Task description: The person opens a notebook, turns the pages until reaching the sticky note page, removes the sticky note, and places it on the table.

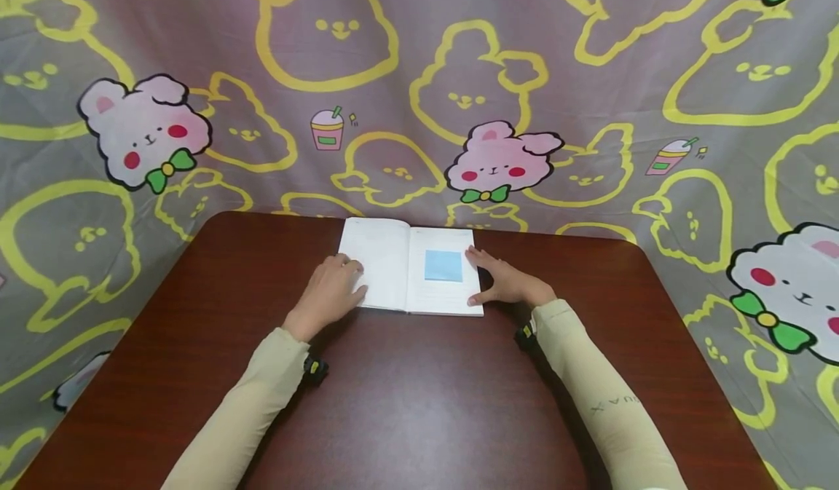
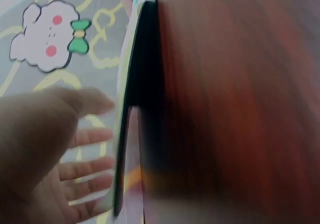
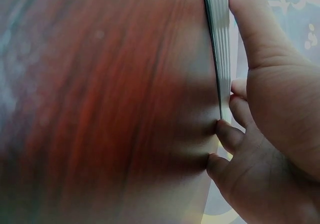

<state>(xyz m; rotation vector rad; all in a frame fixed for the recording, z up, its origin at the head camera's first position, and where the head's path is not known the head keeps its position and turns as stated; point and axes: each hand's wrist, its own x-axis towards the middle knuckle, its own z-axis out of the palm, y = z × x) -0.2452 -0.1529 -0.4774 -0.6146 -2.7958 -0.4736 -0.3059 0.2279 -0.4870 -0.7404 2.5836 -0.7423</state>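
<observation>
An open notebook [image 1: 373, 257] lies toward the far side of the table, with a light blue sticky note [image 1: 443, 266] on its right page. My left hand [image 1: 332, 286] rests on the left page near its outer edge; the left wrist view shows the fingertips [image 2: 107, 165] against the page, above the dark cover. At the right edge is my right hand [image 1: 501, 277], thumb near the lower corner and fingers near the upper part. From the right wrist the page stack [image 3: 220, 43] shows edge-on, the thumb on top and two fingertips beside it.
The dark red-brown wooden table [image 1: 419, 402] stretches in front of the notebook. Behind it hangs a curtain [image 1: 387, 38] with yellow outlines and cartoon bunnies, close to the table's far edge. Black wrist cameras sit under both sleeves.
</observation>
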